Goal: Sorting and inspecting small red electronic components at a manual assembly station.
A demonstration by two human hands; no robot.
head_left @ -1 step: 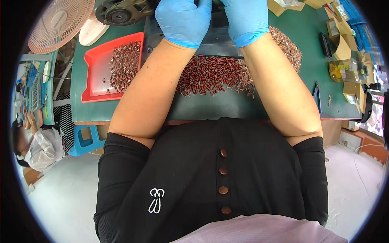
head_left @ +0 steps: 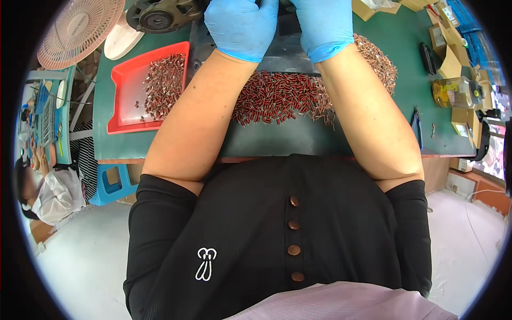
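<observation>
I see both hands in blue gloves at the far edge of the bench (head_left: 160, 144), close together at the top of the view. The left hand (head_left: 241, 26) is curled, knuckles toward me; the right hand (head_left: 322, 24) is curled beside it. Their fingertips are cut off by the frame edge, so I cannot tell whether either hand grasps anything. Both hands rest over a dark plate (head_left: 282, 50).

Just nearer to me than the hands, between the forearms, lies a heap of small red parts (head_left: 277, 98) on the bench, with thin metal leads, as far as I can make out. The heap runs on under the right forearm and out to the right of the right hand.

Left of the left hand sits a red tray (head_left: 125, 106) holding more of the same parts. Beyond the tray, a dark round machine part (head_left: 160, 16) and a pink fan (head_left: 80, 26). Well right of the right hand: a yellow jar (head_left: 456, 90) and cardboard boxes (head_left: 450, 64).
</observation>
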